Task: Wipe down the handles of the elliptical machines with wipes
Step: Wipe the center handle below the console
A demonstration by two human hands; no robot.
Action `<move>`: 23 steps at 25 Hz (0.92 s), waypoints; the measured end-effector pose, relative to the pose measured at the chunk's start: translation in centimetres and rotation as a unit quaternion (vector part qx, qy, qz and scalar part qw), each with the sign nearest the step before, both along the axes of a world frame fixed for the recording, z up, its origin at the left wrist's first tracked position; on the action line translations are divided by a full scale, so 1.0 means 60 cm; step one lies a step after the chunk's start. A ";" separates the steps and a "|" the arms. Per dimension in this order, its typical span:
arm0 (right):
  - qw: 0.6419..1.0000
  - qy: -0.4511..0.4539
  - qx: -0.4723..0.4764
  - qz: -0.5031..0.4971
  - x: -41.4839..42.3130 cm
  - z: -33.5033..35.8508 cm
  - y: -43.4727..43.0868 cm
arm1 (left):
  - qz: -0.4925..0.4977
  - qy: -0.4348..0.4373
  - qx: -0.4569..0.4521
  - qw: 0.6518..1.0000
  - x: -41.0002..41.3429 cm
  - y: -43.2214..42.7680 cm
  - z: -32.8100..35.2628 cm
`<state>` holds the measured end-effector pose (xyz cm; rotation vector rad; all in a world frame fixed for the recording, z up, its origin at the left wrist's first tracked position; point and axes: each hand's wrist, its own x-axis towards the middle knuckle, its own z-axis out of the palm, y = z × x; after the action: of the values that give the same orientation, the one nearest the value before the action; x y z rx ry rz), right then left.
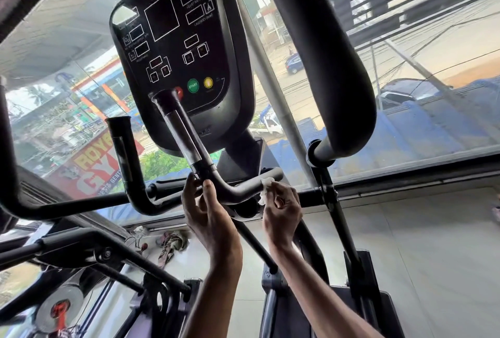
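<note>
White crumpled wipe (265, 188) pressed to the black curved fixed handle (243, 188) under the console.
Right hand (282, 209) pinches it; left hand (208, 210) closes on the handle's bend. Judged mid-wipe: next, slide along toward the metal sensor grip (186, 132). Beyond: black console panel (178, 48), window glass (405, 72), pale tiled floor (419, 243).
</note>
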<state>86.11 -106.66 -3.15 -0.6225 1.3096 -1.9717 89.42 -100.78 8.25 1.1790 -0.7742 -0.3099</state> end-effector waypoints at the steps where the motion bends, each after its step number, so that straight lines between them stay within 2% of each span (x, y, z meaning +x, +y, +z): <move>1: 1.000 0.016 0.001 0.002 -0.002 -0.002 -0.002 | 0.002 -0.002 0.000 1.000 -0.002 0.001 -0.003; 6: 0.990 0.035 0.132 0.032 -0.051 -0.030 -0.093 | 0.008 -0.019 0.004 1.000 -0.005 0.004 -0.008; 8: 0.987 0.059 0.141 0.042 -0.059 -0.031 -0.107 | 0.013 -0.016 0.003 1.000 -0.008 0.003 -0.007; 12: 0.994 0.092 0.055 0.013 -0.053 -0.019 -0.076 | 0.023 -0.018 0.002 1.000 -0.013 -0.001 -0.008; 16: 0.991 0.109 0.059 0.047 -0.061 -0.010 -0.071 | 0.036 -0.026 0.007 0.999 -0.007 -0.002 -0.008; 21: 0.973 0.173 -0.133 0.076 -0.040 0.051 0.051 | 0.049 -0.038 0.008 0.998 -0.009 -0.002 -0.008; 23: 0.961 0.212 -0.160 0.079 -0.041 0.043 0.054 | 0.044 -0.039 0.008 0.998 -0.014 0.000 -0.004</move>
<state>83.66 -103.40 -0.55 -1.3261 1.1365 -1.9993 88.58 -100.78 8.03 1.2429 -0.7850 -0.1983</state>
